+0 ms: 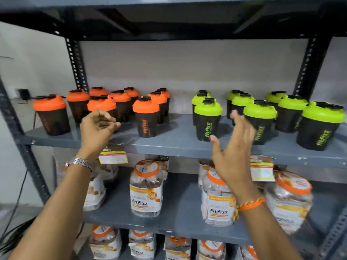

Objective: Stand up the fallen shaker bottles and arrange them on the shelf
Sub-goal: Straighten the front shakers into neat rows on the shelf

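Grey metal shelving stands against a pale wall, and its upper shelf [178,141] carries two groups of dark shaker bottles, all upright. At the left stand the orange-lidded bottles [146,117], clustered a few deep. The left hand [97,128], with a metal watch [80,163] on its wrist, hangs just in front of them, its fingers [110,124] curled loosely together around nothing. Right of a bare gap stand the green-lidded bottles [207,119], running to the shelf's right end. The right hand [232,152], an orange thread [251,204] at its wrist, is raised before them, fingers apart and empty, its tips blurred near one green-lidded bottle. On the shelves below stand clear jars [146,188] with orange-rimmed lids.
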`<state>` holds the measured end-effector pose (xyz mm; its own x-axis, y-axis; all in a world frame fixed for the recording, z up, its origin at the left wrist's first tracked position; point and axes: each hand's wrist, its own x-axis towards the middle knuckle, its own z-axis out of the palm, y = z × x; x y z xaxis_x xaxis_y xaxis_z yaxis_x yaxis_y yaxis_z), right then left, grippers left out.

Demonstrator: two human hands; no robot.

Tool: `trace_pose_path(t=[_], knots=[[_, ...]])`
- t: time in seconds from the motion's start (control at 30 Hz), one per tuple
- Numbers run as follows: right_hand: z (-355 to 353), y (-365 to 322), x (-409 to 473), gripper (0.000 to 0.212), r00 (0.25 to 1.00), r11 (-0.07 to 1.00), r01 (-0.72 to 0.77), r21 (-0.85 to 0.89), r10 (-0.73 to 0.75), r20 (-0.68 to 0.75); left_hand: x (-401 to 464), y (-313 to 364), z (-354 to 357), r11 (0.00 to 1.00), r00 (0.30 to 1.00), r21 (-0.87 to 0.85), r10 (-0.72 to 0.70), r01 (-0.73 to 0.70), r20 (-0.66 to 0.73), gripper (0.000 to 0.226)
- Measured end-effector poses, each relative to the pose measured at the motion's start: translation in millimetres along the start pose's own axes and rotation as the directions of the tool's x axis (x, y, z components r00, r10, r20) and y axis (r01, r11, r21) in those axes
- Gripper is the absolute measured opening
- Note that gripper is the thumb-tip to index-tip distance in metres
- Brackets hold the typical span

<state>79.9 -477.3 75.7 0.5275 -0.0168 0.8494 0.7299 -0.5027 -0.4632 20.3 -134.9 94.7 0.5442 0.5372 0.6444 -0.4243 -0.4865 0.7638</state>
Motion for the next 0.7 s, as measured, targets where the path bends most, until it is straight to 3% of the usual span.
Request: trace_pose_path(t=[0.07,0.17,0.27,0.43,0.57,0.7], knots=[[29,-24,-1,0.072,0.984,0.999,-0.006,0.047,-0.003,0.176,12,-16,-20,1.000,0.999,0.015,-0.021,0.022,-0.041,0.043],[78,-47,9,0.076,0.882,0.989,-0.099,0.108,0.037,0.469,34,-39,-47,0.993,0.993,0.085,-0.069,0.078,-0.100,0.048],[121,-54,28,0.084,0.811,0.972,-0.196,0.132,0.085,0.578,53,-54,-66,0.969,0.979,0.150,-0.187,0.197,-0.080,0.053],[165,-55,54,0.088,0.681,0.905,-0.378,0.195,0.129,0.721,83,-63,-88,0.928,0.896,0.227,-0.351,0.295,0.272,0.092],[176,-53,56,0.072,0.645,0.813,-0.512,0.278,0.149,0.750,96,-74,-92,0.943,0.761,0.247,-0.326,0.222,0.562,0.085],[181,-49,55,0.064,0.655,0.771,-0.554,0.314,0.171,0.736,109,-84,-90,0.956,0.696,0.238,-0.287,0.169,0.659,0.089]])
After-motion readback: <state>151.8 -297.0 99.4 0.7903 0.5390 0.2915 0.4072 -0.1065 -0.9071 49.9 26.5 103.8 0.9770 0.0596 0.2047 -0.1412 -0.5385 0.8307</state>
